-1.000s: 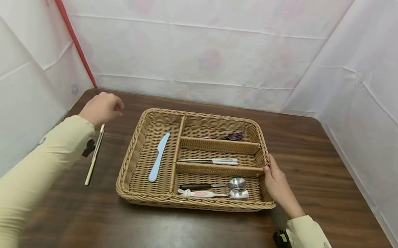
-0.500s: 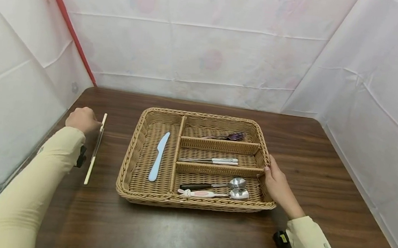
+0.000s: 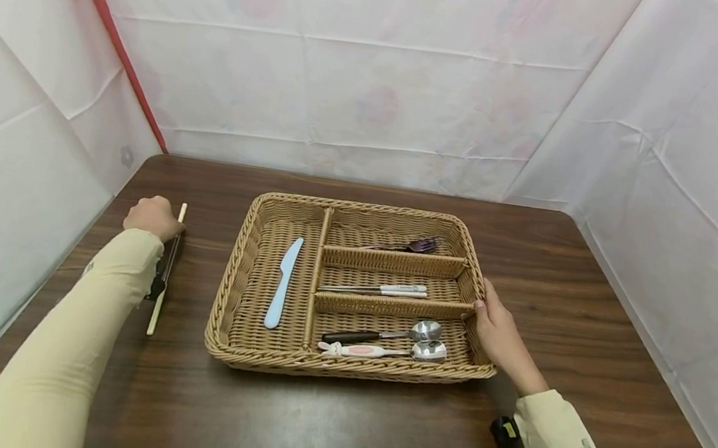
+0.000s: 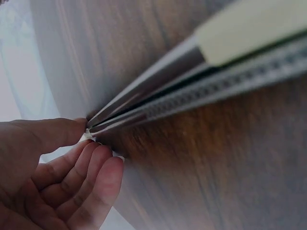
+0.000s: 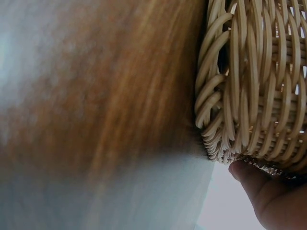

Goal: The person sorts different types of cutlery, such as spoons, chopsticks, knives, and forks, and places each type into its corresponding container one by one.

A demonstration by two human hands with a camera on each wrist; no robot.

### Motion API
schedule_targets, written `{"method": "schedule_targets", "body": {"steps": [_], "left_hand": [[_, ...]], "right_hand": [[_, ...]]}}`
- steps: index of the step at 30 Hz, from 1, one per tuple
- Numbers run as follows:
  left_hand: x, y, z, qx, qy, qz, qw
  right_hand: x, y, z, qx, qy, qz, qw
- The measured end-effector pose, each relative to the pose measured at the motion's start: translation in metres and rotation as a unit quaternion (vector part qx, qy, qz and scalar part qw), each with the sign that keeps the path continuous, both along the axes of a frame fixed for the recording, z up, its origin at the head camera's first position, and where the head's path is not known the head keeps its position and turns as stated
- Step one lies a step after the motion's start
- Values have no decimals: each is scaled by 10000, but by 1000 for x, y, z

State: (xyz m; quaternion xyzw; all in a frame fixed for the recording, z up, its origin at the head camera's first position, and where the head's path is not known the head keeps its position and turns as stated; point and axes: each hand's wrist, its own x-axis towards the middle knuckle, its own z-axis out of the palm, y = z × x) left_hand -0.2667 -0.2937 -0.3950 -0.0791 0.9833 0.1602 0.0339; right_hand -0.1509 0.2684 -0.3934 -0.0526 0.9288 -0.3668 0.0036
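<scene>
At the left of the head view, my left hand (image 3: pixel 153 217) pinches a pair of chopsticks (image 3: pixel 156 312) with cream ends and metallic shafts. The left wrist view shows thumb and fingertips closing around the far part of these chopsticks (image 4: pixel 168 71), which slant close above the brown table. My right hand (image 3: pixel 504 340) grips the right rim of a divided wicker basket (image 3: pixel 342 373); in the right wrist view the thumb (image 5: pixel 254 184) presses on the woven side (image 5: pixel 254 86). The other right fingers are mostly hidden.
Inside the basket lie a light blue knife (image 3: pixel 284 282), a purple fork (image 3: pixel 423 245), white-handled chopsticks (image 3: pixel 403 290), a black-handled spoon (image 3: pixel 351 336) and a rabbit-handled spoon (image 3: pixel 358 350). White sheeting (image 3: pixel 372 107) encloses the table (image 3: pixel 282 430) at back and sides.
My left hand has come down and toward me from above the table's far left onto the chopsticks and now pinches them. The right hand stays on the basket rim.
</scene>
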Motion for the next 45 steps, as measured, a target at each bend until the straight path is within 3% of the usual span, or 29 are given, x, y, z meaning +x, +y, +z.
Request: {"method": "schedule_targets", "body": {"steps": [15,24,28,31,37,45], "left_hand": [[-5,-6,-2,7,51,-22,10000],[-5,-10,15,-48,421,-694,9967],[-9,-6,26,-45,592,-1201,9910],[-10,3,36,-106,677,-1637,9841],[-6,38,59,-330,909,-2282,9688],[4,88,80,-601,1058,-2926,9485]], "right_hand": [[0,0,0,-57,-88,23,9999],[-1,1,-1,-57,-35,45,10000],[-1,1,-1,-61,-38,57,10000],[-1,2,-1,-88,-68,55,9999],[0,2,-1,-102,-126,89,9998],[0,2,0,-74,-91,73,9999]]}}
